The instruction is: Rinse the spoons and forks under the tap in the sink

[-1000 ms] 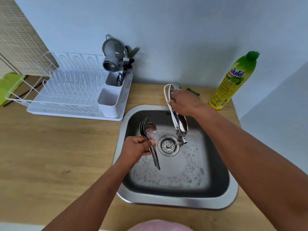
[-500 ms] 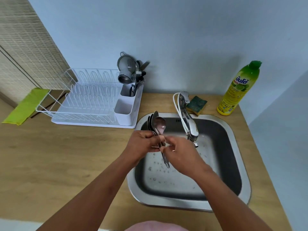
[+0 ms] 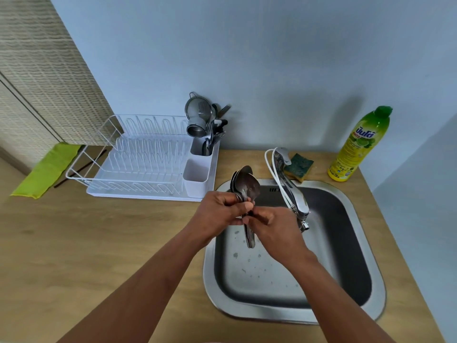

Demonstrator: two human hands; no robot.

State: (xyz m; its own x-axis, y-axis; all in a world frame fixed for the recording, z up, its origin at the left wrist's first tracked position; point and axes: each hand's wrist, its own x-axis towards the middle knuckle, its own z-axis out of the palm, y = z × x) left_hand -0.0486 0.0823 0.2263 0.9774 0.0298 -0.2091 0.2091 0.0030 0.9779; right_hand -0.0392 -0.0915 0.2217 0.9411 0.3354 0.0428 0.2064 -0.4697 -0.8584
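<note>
Over the sink's left edge, a bundle of spoons was gripped upright by the left hand, bowls upward, while its handles were pinched by the right hand. Just right stood the tap, no water seen running; a sponge lay behind it.

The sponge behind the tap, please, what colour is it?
Sponge: green top, yellow underside; head view.

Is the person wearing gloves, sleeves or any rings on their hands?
No gloves. The left hand and right hand are bare, and both forearms are uncovered as far as the picture shows. No sleeves, watch or bracelet show. I can see no rings on the fingers.
</note>
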